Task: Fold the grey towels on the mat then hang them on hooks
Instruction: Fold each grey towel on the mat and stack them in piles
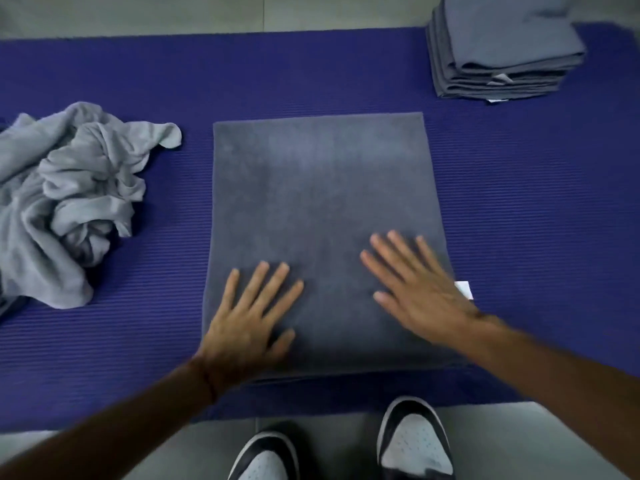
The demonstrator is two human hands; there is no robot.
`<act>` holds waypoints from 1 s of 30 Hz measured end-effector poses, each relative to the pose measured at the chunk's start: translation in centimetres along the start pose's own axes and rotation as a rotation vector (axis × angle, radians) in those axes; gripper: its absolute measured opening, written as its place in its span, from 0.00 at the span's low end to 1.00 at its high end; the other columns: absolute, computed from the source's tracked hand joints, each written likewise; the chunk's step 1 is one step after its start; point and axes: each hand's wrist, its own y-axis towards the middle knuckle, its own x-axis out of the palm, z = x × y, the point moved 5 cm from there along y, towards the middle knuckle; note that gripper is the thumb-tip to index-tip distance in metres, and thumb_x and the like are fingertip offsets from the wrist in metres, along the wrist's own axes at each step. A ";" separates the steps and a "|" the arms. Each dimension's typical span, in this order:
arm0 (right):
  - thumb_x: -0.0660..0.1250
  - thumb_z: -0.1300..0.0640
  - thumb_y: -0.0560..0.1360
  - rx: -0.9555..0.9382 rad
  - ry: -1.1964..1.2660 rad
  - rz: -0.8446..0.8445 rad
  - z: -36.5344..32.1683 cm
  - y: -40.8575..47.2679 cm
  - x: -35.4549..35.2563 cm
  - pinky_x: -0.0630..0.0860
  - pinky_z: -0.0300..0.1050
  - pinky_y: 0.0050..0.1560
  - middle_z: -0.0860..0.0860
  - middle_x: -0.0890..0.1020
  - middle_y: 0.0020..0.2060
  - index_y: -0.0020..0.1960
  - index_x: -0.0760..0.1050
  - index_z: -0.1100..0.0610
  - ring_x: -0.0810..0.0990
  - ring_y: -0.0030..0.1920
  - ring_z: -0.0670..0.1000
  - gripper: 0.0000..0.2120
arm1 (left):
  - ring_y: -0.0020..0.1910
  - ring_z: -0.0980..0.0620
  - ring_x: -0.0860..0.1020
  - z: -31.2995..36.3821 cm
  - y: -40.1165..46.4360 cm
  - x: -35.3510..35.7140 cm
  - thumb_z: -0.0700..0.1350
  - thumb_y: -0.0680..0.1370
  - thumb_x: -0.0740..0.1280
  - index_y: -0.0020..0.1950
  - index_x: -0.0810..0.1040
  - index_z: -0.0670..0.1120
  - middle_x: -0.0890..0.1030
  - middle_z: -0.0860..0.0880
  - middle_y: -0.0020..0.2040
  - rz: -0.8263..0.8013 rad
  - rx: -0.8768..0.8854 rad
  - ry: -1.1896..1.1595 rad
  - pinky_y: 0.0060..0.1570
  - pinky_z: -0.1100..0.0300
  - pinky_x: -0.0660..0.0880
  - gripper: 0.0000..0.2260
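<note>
— Dark grey towel (322, 216): where, and lying which way?

— Centre of the frame, flat on the purple mat (519, 209), folded into a tall rectangle. Long axis running from the bottom of the frame toward the top, near edge just above the shoes (414, 441), far edge about level with the upper part of the crumpled heap. Slightly wider at the near end, as seen through the wide lens.

— And the hands?

— Left hand (249, 320) palm down on the lower left corner area, fingers straight and spread, pointing up and a little right; grasping nothing, just pressing flat. Right hand (415, 289) also palm down, on the lower right part, fingers straight and fanned toward the upper left; blurred, gripping nothing. Forearms entering from the bottom corners.

— Any label or writing?

— Small white tag (464, 289) poking out at the right edge, just beside the right hand; too blurred to read. White tags also visible on the stack, unreadable.

— Other towels?

— Crumpled pile of lighter grey towels (69, 199) at the left of the frame, well apart from the flat one. Neat stack of folded grey towels (502, 50) in the upper right, on the far edge of the mat.
</note>
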 end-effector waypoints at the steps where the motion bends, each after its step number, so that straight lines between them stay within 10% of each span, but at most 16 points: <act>1: 0.48 0.40 0.84 -0.037 0.018 -0.013 -1.5 -1.2 0.8 0.51 0.65 0.79 0.53 0.50 0.83 0.83 0.51 0.53 0.47 0.82 0.57 0.32 | 0.81 0.41 0.54 0.8 -1.6 0.8 0.62 0.79 0.59 0.81 0.59 0.54 0.56 0.46 0.82 -0.001 0.022 -0.002 0.73 0.32 0.57 0.32; 13: 0.46 0.39 0.84 0.159 0.008 -0.067 0.2 -5.9 1.4 0.56 0.65 0.78 0.56 0.50 0.83 0.83 0.52 0.57 0.49 0.82 0.57 0.33 | 0.80 0.37 0.54 1.5 -4.8 1.2 0.66 0.76 0.59 0.82 0.55 0.57 0.54 0.46 0.83 -0.037 0.128 0.034 0.69 0.23 0.55 0.36; 17: 0.61 0.36 0.78 -0.165 0.156 -0.058 -3.1 -5.5 0.1 0.54 0.62 0.78 0.52 0.66 0.77 0.75 0.69 0.51 0.62 0.78 0.55 0.30 | 0.77 0.43 0.65 3.1 -4.5 0.6 0.57 0.79 0.62 0.73 0.73 0.52 0.65 0.47 0.79 0.030 0.346 -0.017 0.69 0.31 0.66 0.23; 23: 0.64 0.30 0.70 -0.295 0.180 -0.157 -6.3 -4.5 0.1 0.52 0.62 0.77 0.52 0.66 0.70 0.68 0.70 0.49 0.60 0.76 0.54 0.33 | 0.69 0.43 0.74 4.5 -3.7 -0.1 0.48 0.81 0.62 0.57 0.80 0.47 0.75 0.43 0.71 0.131 0.450 -0.003 0.68 0.43 0.72 0.10; 30: 0.66 0.45 0.72 -0.280 0.208 -0.008 -7.2 -4.2 -0.5 0.65 0.56 0.72 0.50 0.75 0.62 0.60 0.77 0.51 0.72 0.67 0.53 0.19 | 0.40 0.47 0.80 3.6 -2.5 -1.7 0.45 0.77 0.62 0.47 0.82 0.45 0.81 0.47 0.42 0.268 0.085 -0.221 0.50 0.55 0.74 0.09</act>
